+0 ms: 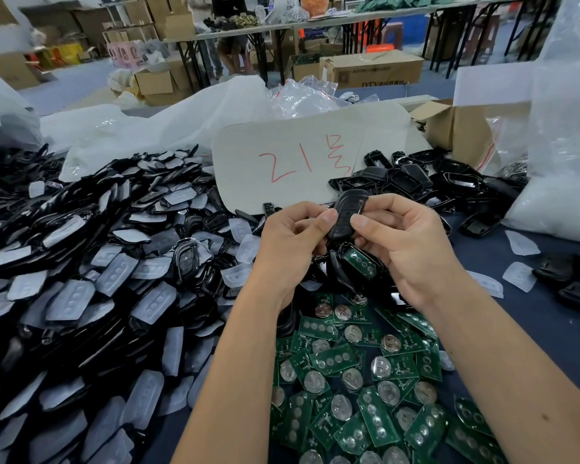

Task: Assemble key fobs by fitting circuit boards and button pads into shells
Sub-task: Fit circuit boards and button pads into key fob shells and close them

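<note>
A black key fob shell (346, 211) is held upright above the table between both hands. My left hand (290, 239) pinches its left edge with the thumb, and my right hand (402, 236) grips its right side with curled fingers. Just below the hands lies an open shell with a green circuit board (360, 259) seated in it. Several loose green circuit boards (365, 380) with coin cells are heaped in front of me. A big pile of black shells with translucent button pads (81, 279) fills the left side.
More empty black shells (426, 177) lie behind the hands beside a grey card (282, 162) with red writing. Plastic bags (549, 162) and a cardboard box (462, 128) stand at the right. Loose pads (519, 276) and shells (570, 279) lie on the blue tablecloth at right.
</note>
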Demonstrator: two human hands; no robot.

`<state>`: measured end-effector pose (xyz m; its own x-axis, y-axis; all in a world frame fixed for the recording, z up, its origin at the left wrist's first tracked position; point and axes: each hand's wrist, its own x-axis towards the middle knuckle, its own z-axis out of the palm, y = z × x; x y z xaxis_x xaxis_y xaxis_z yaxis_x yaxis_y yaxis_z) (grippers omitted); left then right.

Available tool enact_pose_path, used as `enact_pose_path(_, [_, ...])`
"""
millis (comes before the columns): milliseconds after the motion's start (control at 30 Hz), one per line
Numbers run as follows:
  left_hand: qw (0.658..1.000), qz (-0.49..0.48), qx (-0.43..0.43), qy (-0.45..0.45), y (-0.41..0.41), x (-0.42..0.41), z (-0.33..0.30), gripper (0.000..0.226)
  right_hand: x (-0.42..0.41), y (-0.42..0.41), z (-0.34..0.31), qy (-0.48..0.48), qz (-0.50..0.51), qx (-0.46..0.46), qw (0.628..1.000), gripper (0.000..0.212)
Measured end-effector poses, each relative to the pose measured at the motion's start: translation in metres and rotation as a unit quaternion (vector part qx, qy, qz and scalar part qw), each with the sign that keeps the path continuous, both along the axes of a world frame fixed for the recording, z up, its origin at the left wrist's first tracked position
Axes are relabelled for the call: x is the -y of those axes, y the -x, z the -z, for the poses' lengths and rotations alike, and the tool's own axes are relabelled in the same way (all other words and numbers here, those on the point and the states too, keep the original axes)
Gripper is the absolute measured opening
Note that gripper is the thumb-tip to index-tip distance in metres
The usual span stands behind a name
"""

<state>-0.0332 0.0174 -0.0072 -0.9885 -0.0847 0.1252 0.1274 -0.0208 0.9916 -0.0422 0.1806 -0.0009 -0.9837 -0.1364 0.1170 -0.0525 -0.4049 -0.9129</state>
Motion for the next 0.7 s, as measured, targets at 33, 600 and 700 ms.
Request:
enact_pose_path(33, [1.000,0.002,0.002,0.004,0.0001,0.0000,0.0000,0.015,0.0002,0.0001,0.0002,0.000,-0.002,-0.001,1.000,0.024])
enact_pose_path(600, [0.991,0.038,0.056,-0.111,-0.0018,0.0049,0.0004,0.011,-0.0018,0.0005,-0.0004,0.014,0.019,0.001,1.000,0.017])
enact_pose_path(700, [0.986,0.035,0.060,-0.151,-0.0017,0.0029,-0.0010,0.011,-0.0010,0.0012,0.0001,0.044,0.018,0.006,0.999,0.019])
